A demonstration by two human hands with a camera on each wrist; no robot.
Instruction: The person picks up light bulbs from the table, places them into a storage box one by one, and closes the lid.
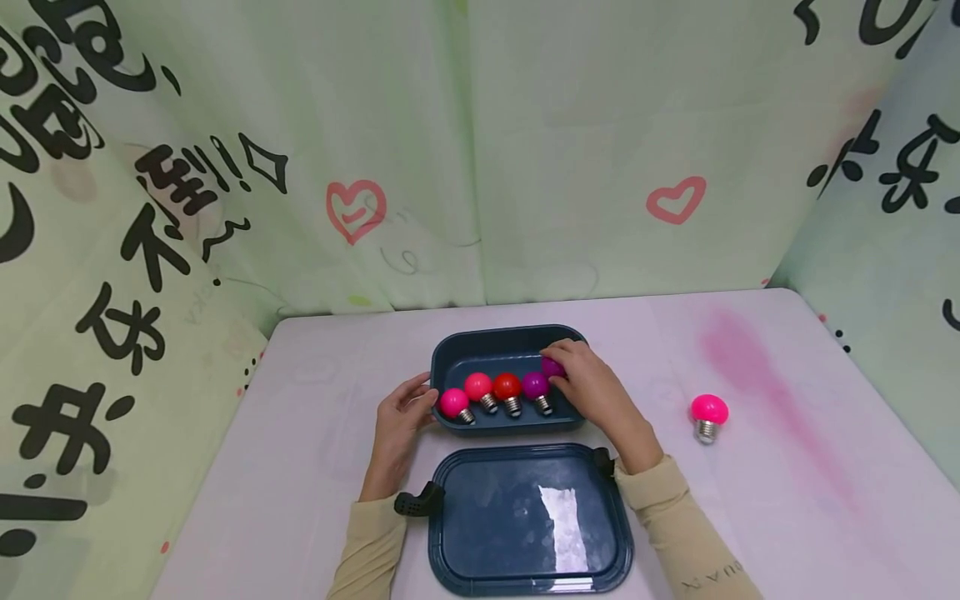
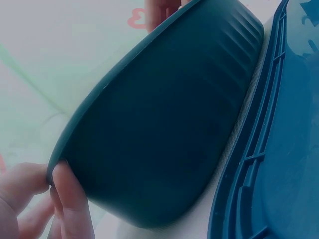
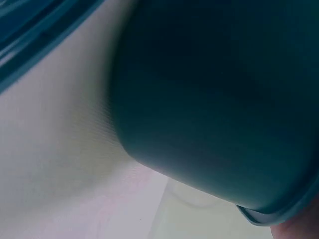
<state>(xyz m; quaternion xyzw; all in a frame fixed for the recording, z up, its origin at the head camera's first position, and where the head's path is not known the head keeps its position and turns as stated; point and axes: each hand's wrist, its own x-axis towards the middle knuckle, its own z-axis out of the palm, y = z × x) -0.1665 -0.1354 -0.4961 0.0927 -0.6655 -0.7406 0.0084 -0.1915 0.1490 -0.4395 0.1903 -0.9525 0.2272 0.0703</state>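
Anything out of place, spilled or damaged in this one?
Two things. A pink streak marks the pale table on the right, perhaps a stain. Left of it in the head view, one pink bulb sits alone, while four bulbs lie in the dark tray and the right hand holds another there. I see no breakage.

Pale green cloth hangs on 3 sides of the tabletop [image 1: 300, 467]. The back cloth [image 1: 562, 150] carries 2 heart outlines in pinkish red, the left heart [image 1: 356, 210] with a curved line inside and the right heart [image 1: 677, 200] plain; a greener vertical band [image 1: 467, 150] runs between them. Large black characters [image 1: 60, 429] cover the left cloth [image 1: 202, 350], and more mark the right cloth [image 1: 877, 275]. The tabletop is pale pinkish lilac with rounded far corners, and a pink streak [image 1: 772, 392] slants across its right side. The light is soft.
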